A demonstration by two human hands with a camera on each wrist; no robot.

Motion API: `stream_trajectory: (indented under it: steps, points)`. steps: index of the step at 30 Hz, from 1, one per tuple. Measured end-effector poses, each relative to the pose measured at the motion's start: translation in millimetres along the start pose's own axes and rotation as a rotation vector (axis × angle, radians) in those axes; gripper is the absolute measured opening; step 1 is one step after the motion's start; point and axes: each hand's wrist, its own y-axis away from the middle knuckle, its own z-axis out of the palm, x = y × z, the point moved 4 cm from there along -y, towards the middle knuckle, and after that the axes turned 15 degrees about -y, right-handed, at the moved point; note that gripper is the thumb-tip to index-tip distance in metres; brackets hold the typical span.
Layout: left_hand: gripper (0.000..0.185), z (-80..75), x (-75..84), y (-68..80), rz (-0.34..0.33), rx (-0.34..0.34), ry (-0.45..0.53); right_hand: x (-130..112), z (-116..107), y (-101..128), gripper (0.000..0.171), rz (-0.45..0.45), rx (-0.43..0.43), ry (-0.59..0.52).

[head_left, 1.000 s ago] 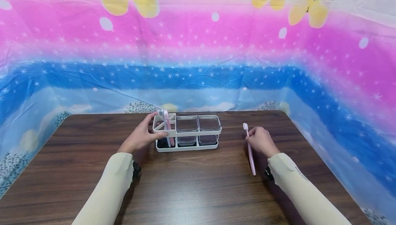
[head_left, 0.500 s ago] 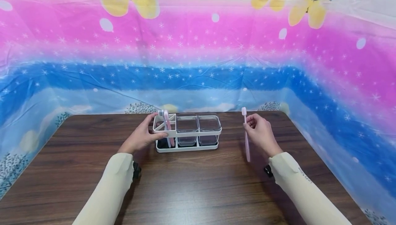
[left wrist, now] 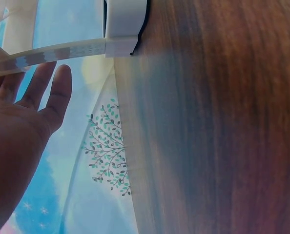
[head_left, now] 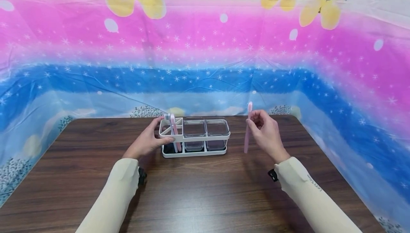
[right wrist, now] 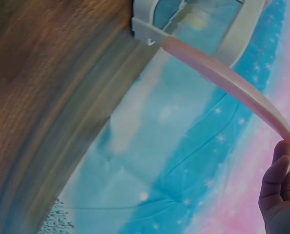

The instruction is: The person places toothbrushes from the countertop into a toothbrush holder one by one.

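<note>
A white three-compartment rack (head_left: 205, 136) stands at the back middle of the dark wooden table (head_left: 205, 193). My left hand (head_left: 145, 142) grips its left end, thumb along the front rim and fingers at the back corner; in the left wrist view my left hand (left wrist: 23, 131) has its fingers lying against the rack (left wrist: 125, 24). A pink toothbrush (head_left: 174, 133) stands in the left compartment. To the right of the rack, my right hand (head_left: 266, 133) pinches a second pink toothbrush (head_left: 246, 138) and holds it upright in the air, head up. The right wrist view shows that toothbrush's handle (right wrist: 223, 78) pointing toward the rack (right wrist: 145, 19).
Two clear cups (head_left: 206, 129) fill the rack's middle and right compartments. A bright pink-and-blue plastic sheet (head_left: 205, 65) walls the table at the back and both sides. Bare wood lies in front of the rack and between my arms.
My right hand has lifted the pink toothbrush off the table, turned it upright and carried it left toward the rack. My left hand has stayed on the rack.
</note>
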Motion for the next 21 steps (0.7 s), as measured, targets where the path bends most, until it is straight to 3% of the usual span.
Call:
stream_trajectory:
  steps: [9, 17, 21]
  points:
    - [0.099, -0.2, -1.6, -0.9, 0.003, 0.001, -0.01, -29, 8, -4, 0.012, -0.14, 0.018, -0.115]
    - [0.099, -0.6, -2.1, -2.8, 0.0, -0.001, -0.011, -81, 24, 1, 0.013, -0.274, 0.051, -0.193]
    - [0.099, -1.3, -2.0, -4.0, -0.003, 0.003, -0.017, -94, 33, 1, 0.015, -0.333, 0.062, -0.253]
